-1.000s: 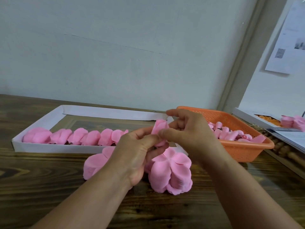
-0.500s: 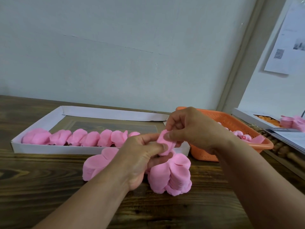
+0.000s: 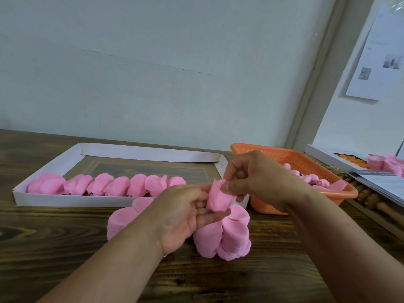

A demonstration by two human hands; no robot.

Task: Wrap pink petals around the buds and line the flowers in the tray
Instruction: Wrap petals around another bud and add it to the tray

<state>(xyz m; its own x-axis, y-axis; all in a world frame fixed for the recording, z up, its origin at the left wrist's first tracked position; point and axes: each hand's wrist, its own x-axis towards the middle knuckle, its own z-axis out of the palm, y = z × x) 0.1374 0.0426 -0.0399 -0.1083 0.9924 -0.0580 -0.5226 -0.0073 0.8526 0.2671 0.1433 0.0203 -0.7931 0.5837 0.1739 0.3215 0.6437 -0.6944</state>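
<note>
Since the earlier frame the flower [image 3: 219, 197] has been lowered slightly and tipped toward the right, and the right hand [image 3: 255, 178] has been shifted so that its thumb and fingertips are pinched on the flower's upper end. The flower is held at centre frame, above the counter [image 3: 54, 248], and is cradled from below by the curled fingers of the left hand [image 3: 181, 215], whose thumb is laid along its left side. Directly beneath both hands, two stacks of petals [image 3: 227, 237] are seen lying on the counter at lower centre. Behind them, at left of centre, a white tray [image 3: 65, 200] is placed, and a row of finished flowers [image 3: 105, 185] is lined along its near wall. An orange basket [image 3: 306, 162] with pink buds [image 3: 317, 181] inside is set at right of centre, partly hidden by the right hand. Papers and more pink pieces are visible at the far right edge.
</note>
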